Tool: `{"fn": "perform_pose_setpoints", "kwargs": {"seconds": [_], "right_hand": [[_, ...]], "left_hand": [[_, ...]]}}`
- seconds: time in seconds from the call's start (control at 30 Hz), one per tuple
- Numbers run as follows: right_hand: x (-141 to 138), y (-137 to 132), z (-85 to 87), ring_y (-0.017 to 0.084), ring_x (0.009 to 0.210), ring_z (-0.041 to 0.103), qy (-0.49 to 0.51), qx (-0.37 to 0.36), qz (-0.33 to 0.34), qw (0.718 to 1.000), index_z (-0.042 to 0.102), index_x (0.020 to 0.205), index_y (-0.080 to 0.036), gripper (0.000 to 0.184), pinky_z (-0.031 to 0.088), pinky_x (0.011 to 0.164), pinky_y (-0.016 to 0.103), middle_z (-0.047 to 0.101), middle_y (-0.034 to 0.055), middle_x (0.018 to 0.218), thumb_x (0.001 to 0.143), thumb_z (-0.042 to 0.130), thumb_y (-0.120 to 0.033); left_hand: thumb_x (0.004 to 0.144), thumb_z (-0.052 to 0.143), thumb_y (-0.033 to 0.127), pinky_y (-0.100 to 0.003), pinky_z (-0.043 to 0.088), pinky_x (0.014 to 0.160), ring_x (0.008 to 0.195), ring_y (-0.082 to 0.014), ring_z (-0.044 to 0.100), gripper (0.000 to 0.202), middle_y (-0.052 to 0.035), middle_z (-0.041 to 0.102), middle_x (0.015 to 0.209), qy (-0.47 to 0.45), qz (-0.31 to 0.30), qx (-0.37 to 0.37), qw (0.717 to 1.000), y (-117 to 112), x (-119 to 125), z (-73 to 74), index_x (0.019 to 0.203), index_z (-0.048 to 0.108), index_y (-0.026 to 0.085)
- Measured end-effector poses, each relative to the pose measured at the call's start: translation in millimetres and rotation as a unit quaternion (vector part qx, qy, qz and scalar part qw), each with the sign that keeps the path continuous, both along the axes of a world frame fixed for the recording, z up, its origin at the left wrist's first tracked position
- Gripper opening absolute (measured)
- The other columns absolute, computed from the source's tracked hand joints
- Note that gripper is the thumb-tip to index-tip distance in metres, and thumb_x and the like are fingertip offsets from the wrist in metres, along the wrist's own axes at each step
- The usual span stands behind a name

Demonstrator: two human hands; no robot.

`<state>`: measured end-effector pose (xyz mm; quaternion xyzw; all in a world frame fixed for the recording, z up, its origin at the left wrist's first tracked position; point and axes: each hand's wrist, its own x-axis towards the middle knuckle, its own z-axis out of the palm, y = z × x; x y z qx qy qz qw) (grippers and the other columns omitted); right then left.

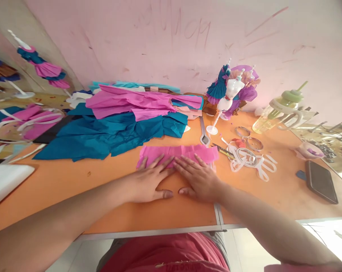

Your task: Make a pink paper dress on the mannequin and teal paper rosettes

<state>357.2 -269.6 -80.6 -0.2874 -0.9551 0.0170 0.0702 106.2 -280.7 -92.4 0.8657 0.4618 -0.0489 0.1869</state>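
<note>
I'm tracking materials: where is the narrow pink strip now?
In the head view, the pink strip lies at centre, partly under the left hand and right hand, in front of the teal material.

The left hand (148, 184) and right hand (199, 178) cover part of the pink strip (185, 150). Larger pink cloth (128, 102) hides some teal cloth (100, 134). The view's left edge cuts off a white object (8, 181); the bottom edge, the red shirt (165, 253).
</note>
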Motion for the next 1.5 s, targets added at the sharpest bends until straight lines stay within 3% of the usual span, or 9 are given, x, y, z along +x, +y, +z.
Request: {"fn": "perform_pose_setpoints", "kwargs": {"seconds": [0.13, 0.3, 0.53, 0.7, 0.8, 0.9, 1.1, 1.3, 1.5], "right_hand": [[-0.9, -3.6, -9.6, 0.023, 0.148, 0.022, -0.017, -0.072, -0.018, 0.997, 0.013, 0.158, -0.017, 0.077, 0.010, 0.123, 0.043, 0.019, 0.0078, 0.161, 0.097, 0.028, -0.063], [16.1, 7.9, -5.9, 0.025, 0.149, 0.022, -0.046, -0.087, -0.099, 0.990, 0.017, 0.157, -0.014, 0.077, 0.014, 0.123, 0.044, 0.019, 0.0087, 0.161, 0.097, 0.028, -0.062], [48.3, 30.9, -11.7, 0.028, 0.146, 0.029, -0.072, -0.043, -0.194, 0.977, 0.024, 0.155, -0.015, 0.069, 0.009, 0.122, 0.054, 0.030, 0.0112, 0.158, 0.100, 0.028, -0.055], [41.2, 28.0, 0.5, 0.033, 0.146, 0.026, -0.025, 0.037, -0.236, 0.971, 0.034, 0.152, -0.011, 0.069, 0.012, 0.120, 0.055, 0.036, 0.0154, 0.155, 0.098, 0.031, -0.056], [22.7, 18.8, 6.6, 0.030, 0.150, 0.015, 0.004, 0.056, -0.131, 0.990, 0.025, 0.155, -0.015, 0.074, 0.009, 0.122, 0.050, 0.023, 0.0097, 0.161, 0.097, 0.034, -0.059], [9.1, 12.0, 0.5, 0.026, 0.150, 0.015, -0.016, -0.008, -0.001, 1.000, 0.019, 0.157, -0.024, 0.074, 0.007, 0.123, 0.048, 0.018, 0.0032, 0.162, 0.095, 0.032, -0.064], [11.6, 13.7, -11.0, 0.026, 0.149, 0.021, -0.035, -0.103, -0.063, 0.992, 0.011, 0.158, -0.019, 0.076, 0.012, 0.122, 0.050, 0.016, 0.0064, 0.162, 0.097, 0.023, -0.064], [20.5, 17.4, -5.7, 0.027, 0.150, 0.018, -0.053, -0.142, -0.077, 0.985, 0.012, 0.158, -0.021, 0.077, 0.006, 0.122, 0.053, 0.014, 0.0050, 0.163, 0.096, 0.021, -0.067], [23.1, 16.4, -2.6, 0.027, 0.149, 0.019, -0.051, -0.151, -0.083, 0.984, 0.013, 0.157, -0.020, 0.077, 0.003, 0.122, 0.054, 0.014, 0.0057, 0.162, 0.096, 0.024, -0.066]], "left_hand": [[0.080, 0.035, 0.083, -0.075, 0.006, 0.110, 0.149, -0.0432, -0.003, 0.094, -0.0047, -0.008, 0.163, 0.029, 0.033, -0.020, 0.999, -7.6, -2.7, 2.6, 0.154, 0.004, 0.036], [0.080, 0.040, 0.081, -0.079, 0.008, 0.105, 0.148, -0.0474, -0.002, 0.093, -0.0076, -0.008, 0.163, 0.031, 0.044, -0.014, 0.998, -5.9, -13.8, -1.5, 0.154, 0.006, 0.037], [0.080, 0.039, 0.081, -0.080, 0.010, 0.104, 0.148, -0.0469, -0.004, 0.093, -0.0069, -0.011, 0.163, 0.046, 0.045, -0.017, 0.998, -5.9, -21.4, -1.1, 0.154, 0.003, 0.038], [0.079, 0.040, 0.082, -0.078, 0.008, 0.108, 0.148, -0.0471, 0.000, 0.094, -0.0067, -0.007, 0.163, 0.048, 0.048, -0.022, 0.997, -6.8, -10.0, 6.0, 0.154, 0.005, 0.037], [0.082, 0.041, 0.079, -0.074, 0.007, 0.111, 0.148, -0.0451, 0.005, 0.089, -0.0060, 0.001, 0.164, 0.009, 0.021, -0.003, 1.000, -8.6, 0.4, 3.7, 0.154, 0.010, 0.039], [0.083, 0.043, 0.076, -0.071, 0.010, 0.113, 0.148, -0.0445, 0.009, 0.087, -0.0090, 0.008, 0.164, -0.017, -0.002, 0.012, 1.000, -11.3, 6.5, -3.3, 0.155, 0.015, 0.036], [0.085, 0.039, 0.076, -0.062, 0.006, 0.119, 0.151, -0.0354, 0.000, 0.094, -0.0059, -0.004, 0.163, -0.009, -0.007, -0.002, 1.000, -7.4, -4.4, -8.9, 0.154, -0.007, 0.032], [0.083, 0.040, 0.078, -0.066, 0.000, 0.115, 0.150, -0.0373, -0.004, 0.097, -0.0109, -0.010, 0.162, 0.031, 0.023, -0.013, 0.999, 4.4, -22.4, -1.1, 0.155, 0.000, 0.028], [0.086, 0.040, 0.074, -0.075, 0.006, 0.109, 0.149, -0.0415, 0.006, 0.089, -0.0098, -0.003, 0.164, 0.021, 0.047, 0.027, 0.998, 20.3, -32.2, -1.8, 0.156, 0.005, 0.031]]}}
